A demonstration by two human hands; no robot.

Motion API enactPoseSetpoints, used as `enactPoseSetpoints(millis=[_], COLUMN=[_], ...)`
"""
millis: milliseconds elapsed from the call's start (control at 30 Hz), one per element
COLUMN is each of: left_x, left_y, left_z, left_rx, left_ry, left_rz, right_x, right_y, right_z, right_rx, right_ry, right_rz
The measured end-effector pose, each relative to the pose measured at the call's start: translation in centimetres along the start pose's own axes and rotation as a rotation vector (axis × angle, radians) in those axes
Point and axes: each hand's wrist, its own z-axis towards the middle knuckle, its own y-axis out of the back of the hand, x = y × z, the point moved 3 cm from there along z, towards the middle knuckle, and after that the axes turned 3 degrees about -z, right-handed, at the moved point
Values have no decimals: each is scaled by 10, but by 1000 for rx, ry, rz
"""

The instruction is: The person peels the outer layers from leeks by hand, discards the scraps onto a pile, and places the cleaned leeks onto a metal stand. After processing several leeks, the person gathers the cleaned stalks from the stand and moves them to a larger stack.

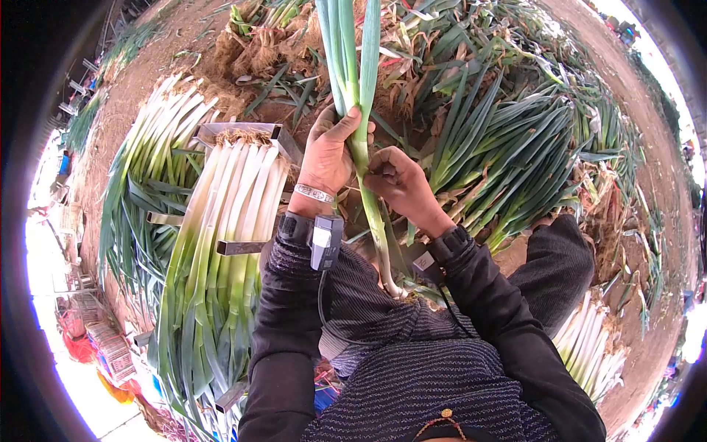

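Note:
A long leek (374, 214) stands upright in front of me, its green leaves at the top of the view and its root end down by my lap. My left hand (331, 147) is wrapped round it where the leaves fan out, thumb across the front. Just below and to the right, my right hand (398, 179) has its fingers curled in against the stalk; whether they pinch a piece of it is hidden. Cleaned leeks (228, 191) lie side by side on a metal rack (239, 248) to the left, roots at the far end.
More leeks (136, 184) are heaped beyond the rack at the left. A large pile of dark green leeks (508, 158) lies to the right, with stripped leaves (471, 33) behind it. White-stalked leeks (589, 342) rest at the lower right. Brown soil (151, 74) surrounds the piles.

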Motion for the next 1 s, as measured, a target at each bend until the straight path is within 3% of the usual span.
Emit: enactPoseSetpoints(millis=[167,267,433,733,1000], left_x=[0,-1,-1,6,8], left_y=[-1,-1,2,1,11], left_z=[1,4,4,5,12], left_rx=[18,45,54,57,-90], left_ry=[38,54,88,118,50], left_rz=[7,-15,-55,0,-18], right_x=[-7,-5,2,-1,35], right_y=[2,2,2,7,11], right_z=[1,2,1,-1,-30], right_rx=[33,-36,-2,27,97], right_ry=[-44,80,-29,35,18], right_rz=[128,-68,179,147,18])
